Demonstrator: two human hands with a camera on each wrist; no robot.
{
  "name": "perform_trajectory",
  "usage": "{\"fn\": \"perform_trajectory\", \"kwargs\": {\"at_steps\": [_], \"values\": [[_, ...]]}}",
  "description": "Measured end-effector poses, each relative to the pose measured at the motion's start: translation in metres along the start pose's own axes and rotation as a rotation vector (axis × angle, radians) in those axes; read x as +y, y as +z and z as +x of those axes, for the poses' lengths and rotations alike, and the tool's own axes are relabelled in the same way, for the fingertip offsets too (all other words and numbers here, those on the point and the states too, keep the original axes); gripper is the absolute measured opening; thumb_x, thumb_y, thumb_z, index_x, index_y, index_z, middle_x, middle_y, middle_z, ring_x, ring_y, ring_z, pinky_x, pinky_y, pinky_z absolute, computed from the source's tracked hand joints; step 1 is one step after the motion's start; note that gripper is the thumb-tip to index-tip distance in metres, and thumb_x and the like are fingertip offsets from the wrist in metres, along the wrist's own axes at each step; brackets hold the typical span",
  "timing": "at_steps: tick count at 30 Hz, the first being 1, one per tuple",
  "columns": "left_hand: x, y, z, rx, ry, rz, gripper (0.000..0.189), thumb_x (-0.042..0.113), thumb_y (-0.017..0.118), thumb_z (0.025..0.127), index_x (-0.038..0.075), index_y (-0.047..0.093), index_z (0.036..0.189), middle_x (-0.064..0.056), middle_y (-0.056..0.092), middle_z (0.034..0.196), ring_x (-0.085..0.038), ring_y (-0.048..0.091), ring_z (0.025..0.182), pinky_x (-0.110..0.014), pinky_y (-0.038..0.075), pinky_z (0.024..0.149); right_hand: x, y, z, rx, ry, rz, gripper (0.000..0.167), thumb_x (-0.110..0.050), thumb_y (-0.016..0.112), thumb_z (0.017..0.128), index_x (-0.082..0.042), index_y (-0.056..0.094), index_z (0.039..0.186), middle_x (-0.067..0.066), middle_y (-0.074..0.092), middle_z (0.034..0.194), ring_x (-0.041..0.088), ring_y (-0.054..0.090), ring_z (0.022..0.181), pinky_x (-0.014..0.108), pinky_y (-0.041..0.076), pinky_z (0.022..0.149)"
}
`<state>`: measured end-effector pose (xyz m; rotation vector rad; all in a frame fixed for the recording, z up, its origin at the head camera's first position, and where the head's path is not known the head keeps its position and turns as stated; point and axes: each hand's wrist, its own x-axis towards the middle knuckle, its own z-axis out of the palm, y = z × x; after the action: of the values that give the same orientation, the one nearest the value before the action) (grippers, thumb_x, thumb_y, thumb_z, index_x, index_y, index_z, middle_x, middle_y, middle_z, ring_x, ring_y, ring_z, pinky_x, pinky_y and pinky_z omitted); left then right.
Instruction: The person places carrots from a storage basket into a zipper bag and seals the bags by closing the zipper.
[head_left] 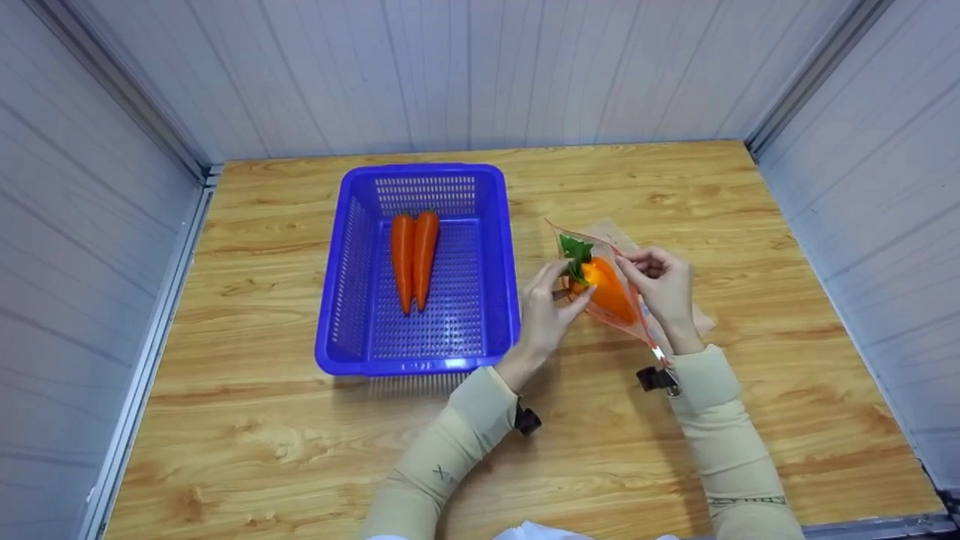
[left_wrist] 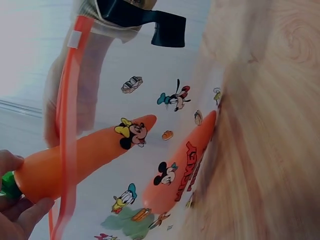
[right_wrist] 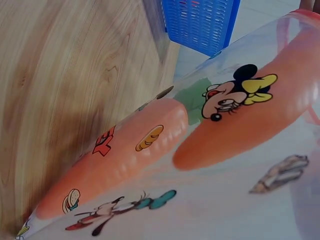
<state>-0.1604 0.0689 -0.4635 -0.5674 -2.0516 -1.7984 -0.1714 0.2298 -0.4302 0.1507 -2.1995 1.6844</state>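
My left hand (head_left: pixel 546 304) grips an orange carrot (head_left: pixel 611 296) near its green top. In the left wrist view that carrot (left_wrist: pixel 100 155) passes through the bag's mouth, its tip inside. The clear zip bag (left_wrist: pixel 105 60) has a red edge and cartoon prints. My right hand (head_left: pixel 664 289) pinches the bag's red edge at one side of the parted mouth. A second carrot (right_wrist: pixel 120 150) with green leaves lies lower inside the bag, seen through the plastic.
A blue slotted basket (head_left: pixel 325 300) stands left of my hands. Two carrots (head_left: pixel 403 255) lie side by side in it. Wood-patterned table (head_left: pixel 247 420) runs underneath, with pale panel walls (head_left: pixel 450 75) at the back and both sides.
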Motion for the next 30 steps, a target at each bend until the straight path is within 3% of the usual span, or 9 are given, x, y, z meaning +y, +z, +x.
{"fn": "perform_trajectory", "kwargs": {"at_steps": [5,9,17,24,30], "values": [[-0.002,0.003,0.000,-0.076,-0.051,0.064,0.047,0.004,0.067,0.076,-0.007,0.051,0.118,-0.019,0.053,0.114,-0.023,0.058,0.092,-0.017,0.048,0.070,0.001,0.000,-0.001,-0.014,-0.016,-0.003,0.012,0.002,0.066,0.076,0.013,0.062,0.075,0.019,0.058,0.059,0.010,0.046,0.040,0.014,0.038,0.040],[-0.001,0.000,0.000,-0.094,-0.066,0.101,0.049,0.000,0.065,0.077,-0.008,0.047,0.122,-0.020,0.049,0.119,-0.022,0.059,0.088,-0.019,0.048,0.072,0.010,-0.002,0.000,-0.015,-0.017,0.000,0.011,0.002,0.066,0.076,0.013,0.063,0.076,0.016,0.059,0.059,0.015,0.046,0.040,0.015,0.039,0.039],[0.003,-0.007,0.003,-0.092,0.016,0.186,0.032,0.000,0.061,0.080,-0.004,0.055,0.111,-0.014,0.055,0.109,-0.020,0.055,0.092,-0.022,0.045,0.079,0.029,-0.003,0.002,0.011,-0.018,-0.029,0.017,-0.010,0.070,0.075,0.006,0.065,0.076,0.004,0.061,0.058,0.013,0.047,0.040,0.017,0.040,0.038],[0.015,-0.015,0.009,-0.130,0.016,0.198,0.028,0.002,0.060,0.081,-0.003,0.056,0.108,-0.010,0.059,0.098,-0.014,0.054,0.087,-0.016,0.043,0.073,0.008,-0.001,0.000,-0.004,-0.001,0.000,0.013,-0.001,0.068,0.076,0.011,0.063,0.075,0.014,0.059,0.058,0.016,0.047,0.040,0.017,0.040,0.039],[0.027,-0.024,0.018,-0.154,0.012,0.230,0.027,0.003,0.060,0.082,0.000,0.056,0.109,-0.007,0.060,0.095,-0.013,0.055,0.084,-0.018,0.044,0.071,0.004,-0.001,-0.002,0.003,0.004,0.004,0.014,-0.001,0.068,0.075,0.011,0.063,0.074,0.017,0.058,0.057,0.016,0.046,0.039,0.017,0.039,0.039]]}}
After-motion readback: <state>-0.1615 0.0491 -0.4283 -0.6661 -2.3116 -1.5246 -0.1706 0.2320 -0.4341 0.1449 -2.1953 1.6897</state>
